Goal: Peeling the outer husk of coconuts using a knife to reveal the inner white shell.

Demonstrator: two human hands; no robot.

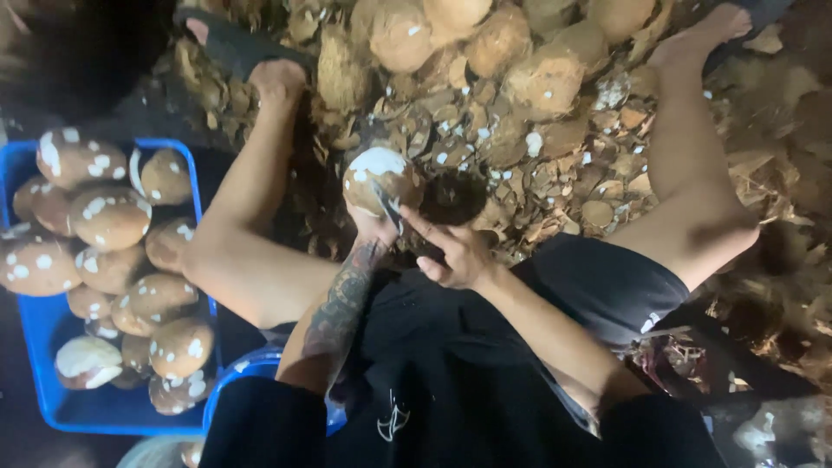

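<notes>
Coconut (pixel 379 178) half-peeled, held between knees over husk scraps (pixel 555 173) | left hand (pixel 373 227) grip clenched under it | right hand (pixel 455 256) grasping knife (pixel 389 206), forefinger extended | risk: blade slipping off shell toward left fingers | blue crate (pixel 43 329) at left.

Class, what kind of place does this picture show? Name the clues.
Probably a coconut-shelling work spot on the ground: a heap of husked coconuts, shell scraps everywhere, and a blue crate of peeled coconuts.

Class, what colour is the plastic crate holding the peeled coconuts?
Blue plastic crate, clearest in the head view.
</notes>
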